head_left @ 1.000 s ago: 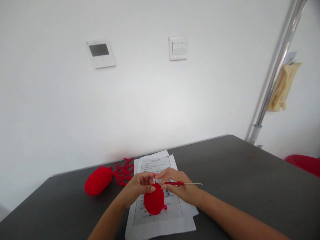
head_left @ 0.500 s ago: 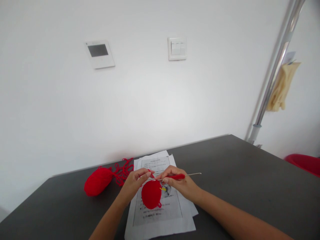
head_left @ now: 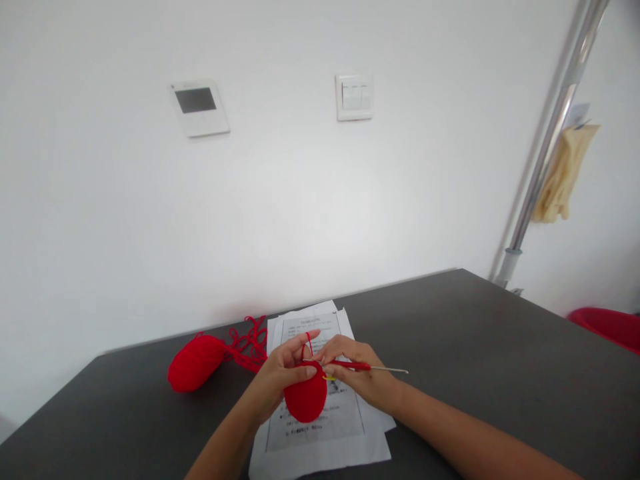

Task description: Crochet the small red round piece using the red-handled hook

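Observation:
My left hand pinches the top edge of a round red crochet piece, with its forefinger raised and a strand of red yarn looped over it. My right hand is closed on a crochet hook with a red grip and a thin metal shaft. The hook's tip is at the top edge of the piece, between both hands. A ball of red yarn lies on the dark table to the left, and loose loops of yarn trail from it toward my left hand.
Printed paper sheets lie under my hands on the dark grey table. A white wall with a switch plate and a small panel stands behind. A metal pole with a beige cloth rises at right; a red object lies beyond the table's edge.
My left forefinger has lifted with the yarn over it. The right hand with the hook dipped back down to the top edge of the piece after rising half a second ago.

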`<state>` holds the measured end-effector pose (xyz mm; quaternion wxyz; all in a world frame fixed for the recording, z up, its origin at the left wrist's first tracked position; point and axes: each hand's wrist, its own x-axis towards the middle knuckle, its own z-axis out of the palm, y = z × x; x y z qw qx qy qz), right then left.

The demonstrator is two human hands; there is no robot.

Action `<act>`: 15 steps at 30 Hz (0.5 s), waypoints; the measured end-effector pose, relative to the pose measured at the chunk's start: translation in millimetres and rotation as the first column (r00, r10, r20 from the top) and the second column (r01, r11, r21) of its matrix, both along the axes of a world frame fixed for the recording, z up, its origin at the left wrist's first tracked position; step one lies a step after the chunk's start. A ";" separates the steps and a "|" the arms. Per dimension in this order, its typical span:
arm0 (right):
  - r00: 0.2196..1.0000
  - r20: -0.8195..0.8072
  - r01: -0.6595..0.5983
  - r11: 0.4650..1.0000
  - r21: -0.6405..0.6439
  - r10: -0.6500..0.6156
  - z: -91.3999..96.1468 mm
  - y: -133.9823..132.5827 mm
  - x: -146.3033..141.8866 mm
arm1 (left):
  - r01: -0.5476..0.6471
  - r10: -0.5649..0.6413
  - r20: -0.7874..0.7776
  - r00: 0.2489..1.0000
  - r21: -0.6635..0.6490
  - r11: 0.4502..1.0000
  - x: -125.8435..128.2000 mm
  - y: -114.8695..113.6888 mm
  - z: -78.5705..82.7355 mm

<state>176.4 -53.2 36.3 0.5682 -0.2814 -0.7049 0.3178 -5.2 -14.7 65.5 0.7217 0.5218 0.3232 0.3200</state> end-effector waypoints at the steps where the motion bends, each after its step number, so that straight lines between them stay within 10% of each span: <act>1: 1.000 0.017 0.008 0.999 0.038 -0.008 0.2 -0.1 0.4 | 0.007 -0.007 0.004 1.000 -0.008 1.000 -0.4 -0.1 0.4; 15: 0.962 0.267 -0.001 0.977 0.214 -0.058 3.7 -3.7 6.2 | 0.102 -0.091 -0.084 0.992 0.138 0.985 -7.8 6.6 -7.5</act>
